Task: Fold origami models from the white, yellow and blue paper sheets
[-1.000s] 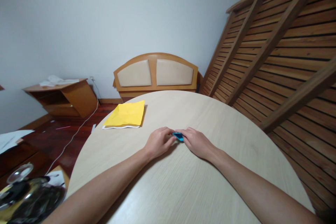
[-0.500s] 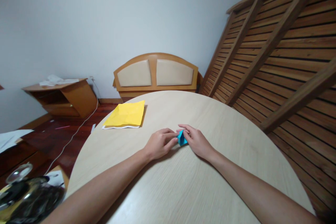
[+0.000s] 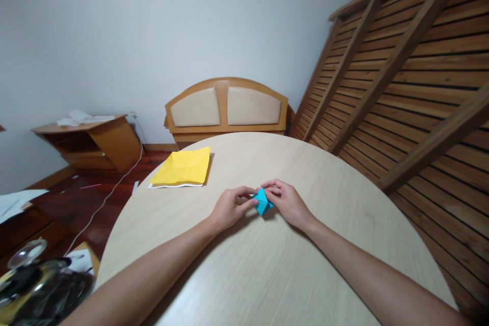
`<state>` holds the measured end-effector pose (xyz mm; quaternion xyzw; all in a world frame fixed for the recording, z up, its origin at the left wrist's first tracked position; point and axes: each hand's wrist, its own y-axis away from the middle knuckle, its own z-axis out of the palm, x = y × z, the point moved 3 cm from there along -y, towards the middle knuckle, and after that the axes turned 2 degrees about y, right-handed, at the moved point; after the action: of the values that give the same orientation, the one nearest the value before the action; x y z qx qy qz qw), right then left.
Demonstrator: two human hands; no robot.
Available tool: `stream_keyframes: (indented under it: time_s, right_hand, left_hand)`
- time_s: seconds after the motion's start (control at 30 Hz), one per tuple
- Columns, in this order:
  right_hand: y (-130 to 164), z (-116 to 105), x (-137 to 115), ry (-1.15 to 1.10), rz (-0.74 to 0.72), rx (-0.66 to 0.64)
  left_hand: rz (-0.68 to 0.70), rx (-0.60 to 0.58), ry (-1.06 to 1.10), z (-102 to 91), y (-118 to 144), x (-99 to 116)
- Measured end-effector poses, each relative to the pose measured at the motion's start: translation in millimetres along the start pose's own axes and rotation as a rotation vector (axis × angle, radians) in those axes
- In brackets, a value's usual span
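A small folded piece of blue paper [image 3: 262, 202] is held between my two hands over the middle of the round table [image 3: 244, 275]. It shows as a diamond with a crease across its middle. My left hand [image 3: 232, 209] pinches its left corner between thumb and fingers. From the other side, my right hand [image 3: 287, 202] grips the right part, its fingers covering the upper right edge. The paper's underside is hidden.
Yellow paper [image 3: 182, 165] lies on a white sheet at the table's far left. A wooden slatted frame [image 3: 412, 81] leans along the right. Behind the table stands a padded headboard [image 3: 226, 130]. A low cabinet [image 3: 110, 145] and a white cable [image 3: 110, 198] are on the left.
The blue paper has gone from a narrow shape with an open dark fold to a flatter, wider diamond facing me. Both hands stay on it, with fingers slightly shifted.
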<state>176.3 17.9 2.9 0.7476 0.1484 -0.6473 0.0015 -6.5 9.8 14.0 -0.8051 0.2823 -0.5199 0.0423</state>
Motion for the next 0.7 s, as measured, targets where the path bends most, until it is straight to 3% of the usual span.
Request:
stream_keyframes:
  time_s: [0.13,0.23,0.7]
  right_hand:
    - [-1.2,1.2,0.9,0.003,0.004,-0.016]
    - [-1.2,2.4,-1.5,0.015,-0.036,-0.038]
    - [1.9,5.8,-1.7,-0.057,-0.020,-0.095]
  left_hand:
    - [-0.069,-0.026,0.120,4.8,0.8,-8.0]
    - [-0.096,-0.005,0.068,4.8,0.7,-10.6]
    - [-0.054,0.113,0.004,-2.1,-1.9,-8.6]
